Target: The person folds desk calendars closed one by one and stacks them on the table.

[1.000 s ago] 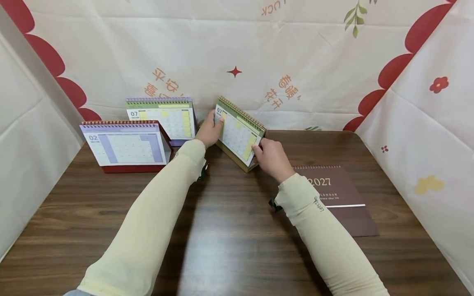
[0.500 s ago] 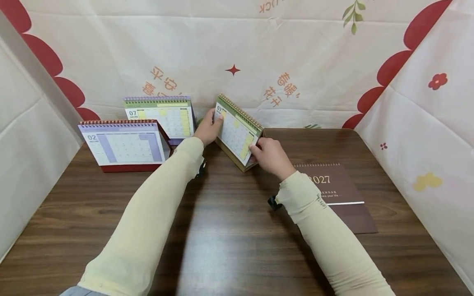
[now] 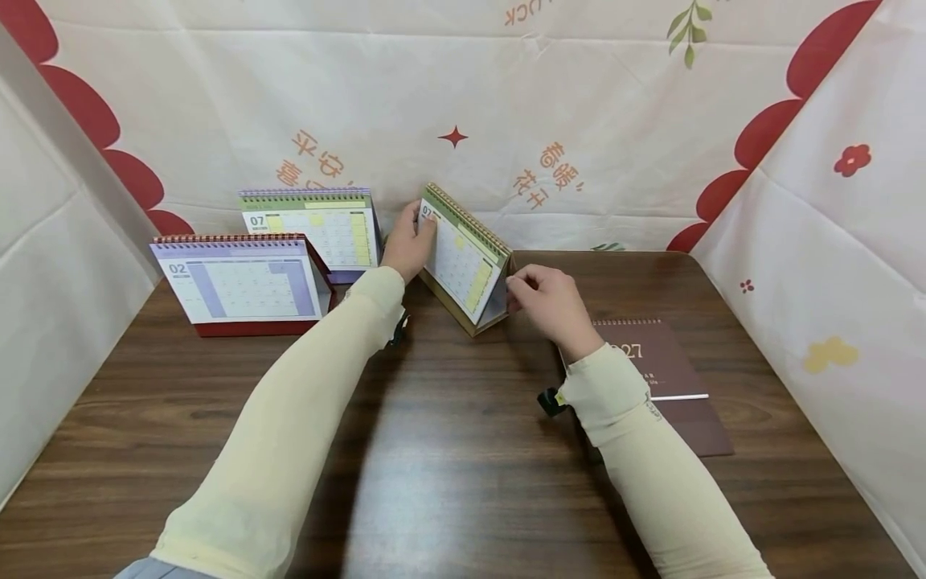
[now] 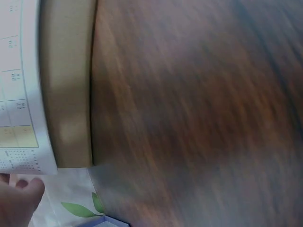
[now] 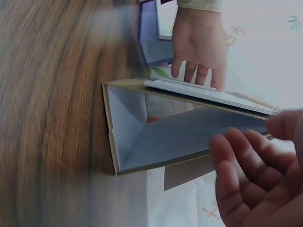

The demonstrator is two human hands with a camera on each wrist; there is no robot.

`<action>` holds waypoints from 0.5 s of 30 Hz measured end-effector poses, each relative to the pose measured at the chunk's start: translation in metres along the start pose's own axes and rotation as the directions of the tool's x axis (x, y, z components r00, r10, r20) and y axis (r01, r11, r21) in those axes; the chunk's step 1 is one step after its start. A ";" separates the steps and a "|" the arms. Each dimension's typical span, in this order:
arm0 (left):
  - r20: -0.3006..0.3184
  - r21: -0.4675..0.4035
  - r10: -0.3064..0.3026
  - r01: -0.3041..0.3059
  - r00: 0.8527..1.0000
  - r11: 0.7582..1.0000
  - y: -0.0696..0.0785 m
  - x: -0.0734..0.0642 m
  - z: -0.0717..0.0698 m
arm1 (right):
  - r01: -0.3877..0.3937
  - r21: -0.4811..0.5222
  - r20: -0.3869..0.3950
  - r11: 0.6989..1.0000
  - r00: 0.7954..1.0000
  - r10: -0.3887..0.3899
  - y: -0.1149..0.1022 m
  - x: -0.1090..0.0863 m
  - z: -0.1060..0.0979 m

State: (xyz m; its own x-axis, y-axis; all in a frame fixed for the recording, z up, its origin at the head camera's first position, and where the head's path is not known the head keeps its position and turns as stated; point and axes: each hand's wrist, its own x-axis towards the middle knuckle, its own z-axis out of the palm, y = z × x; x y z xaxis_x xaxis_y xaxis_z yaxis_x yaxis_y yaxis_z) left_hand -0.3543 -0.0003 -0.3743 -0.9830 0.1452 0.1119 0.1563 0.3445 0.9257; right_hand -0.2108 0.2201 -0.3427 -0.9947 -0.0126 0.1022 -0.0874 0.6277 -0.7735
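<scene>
Clock used: I read it on the head feed around the held calendar, 12 o'clock pointing away from the person.
Tan-based 07 desk calendar [image 3: 461, 261]: standing as a tent on the wooden table [image 3: 434, 458], straight ahead of the person, its green-headed page turned toward about 7 o'clock.
Left hand [image 3: 409, 245]: at the calendar's 10 o'clock end, thumb on the front of the page and fingers behind the edge; I read a narrow pinch on that edge.
Right hand [image 3: 553, 301]: at 4 o'clock, just beside the calendar's right-hand end. My right wrist feed shows its fingers loosely curled with a gap to the thumb, gripping nothing; whether a fingertip touches the calendar, I cannot tell.
Tent's inside: from the right wrist I look through the triangular opening, lined in pale grey.
Purple-backed 07 calendar [image 3: 311, 233]: upright at between 9 and 10 o'clock, near the left hand, its page also headed in green.
Red-based 02 calendar [image 3: 239, 281]: upright at between 8 and 9 o'clock, in front of the purple-backed one and partly covering it.
Maroon 2027 calendar [image 3: 680, 354]: lying flat at 4 o'clock, a thin white strip [image 3: 680, 396] across it; the right sleeve [image 3: 651, 466] hides part of it from me.
Backdrop: pale printed cloth [image 3: 593, 80] at 12 o'clock.
</scene>
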 end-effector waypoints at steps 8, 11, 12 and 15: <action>-0.021 -0.002 0.039 -0.039 0.999 0.999 -0.001 0.001 0.001 | -0.066 0.135 -0.083 0.989 0.994 0.078 0.007 -0.002 0.002; -0.019 -0.016 0.054 -0.054 0.998 0.998 -0.004 0.001 0.002 | -0.073 0.115 -0.023 0.991 0.997 0.076 0.011 -0.001 0.006; -0.019 -0.022 0.059 -0.060 0.998 0.998 -0.005 0.001 0.003 | -0.076 0.106 0.002 0.991 0.997 0.076 0.012 0.000 0.007; -0.009 -0.029 0.073 -0.073 0.997 0.997 -0.007 -0.001 0.002 | -0.097 0.104 0.080 0.990 0.993 0.089 0.012 0.002 0.009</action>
State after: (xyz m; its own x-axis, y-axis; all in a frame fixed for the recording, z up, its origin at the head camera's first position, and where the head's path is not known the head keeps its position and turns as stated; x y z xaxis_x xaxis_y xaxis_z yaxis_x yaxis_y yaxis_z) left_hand -0.3543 -0.0013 -0.3819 -0.9698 0.1621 0.1822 0.2250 0.3061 0.9250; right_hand -0.2143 0.2209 -0.3572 -0.9997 -0.0192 -0.0175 0.0043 0.5416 -0.8406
